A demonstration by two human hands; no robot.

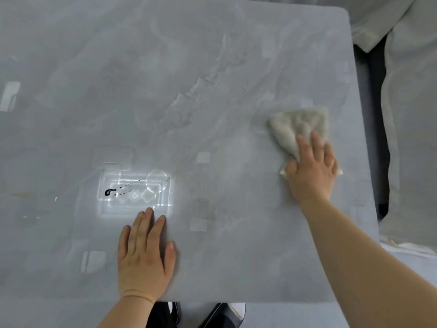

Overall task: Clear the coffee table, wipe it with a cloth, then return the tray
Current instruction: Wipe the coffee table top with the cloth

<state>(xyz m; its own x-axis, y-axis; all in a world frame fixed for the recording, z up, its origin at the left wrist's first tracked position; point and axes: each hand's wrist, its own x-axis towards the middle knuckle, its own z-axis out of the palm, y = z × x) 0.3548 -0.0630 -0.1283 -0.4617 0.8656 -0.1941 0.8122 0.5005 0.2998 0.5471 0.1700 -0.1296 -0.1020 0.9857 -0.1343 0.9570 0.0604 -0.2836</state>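
Note:
The grey marble coffee table (189, 79) fills the view and carries nothing but a cloth. A crumpled beige cloth (298, 125) lies near the table's right edge. My right hand (312, 169) presses flat on the cloth's near part, fingers straight and pointing away from me. Near the front edge, my left hand (144, 254) rests flat on the bare tabletop, fingers together and straight. No tray is in view.
A pale grey sofa or cushion (411, 114) stands close beyond the table's right edge, with a dark gap between. Bright ceiling-light reflections (134, 188) glare on the tabletop just ahead of my left hand. Dark shoes (175, 313) show under the table's front edge.

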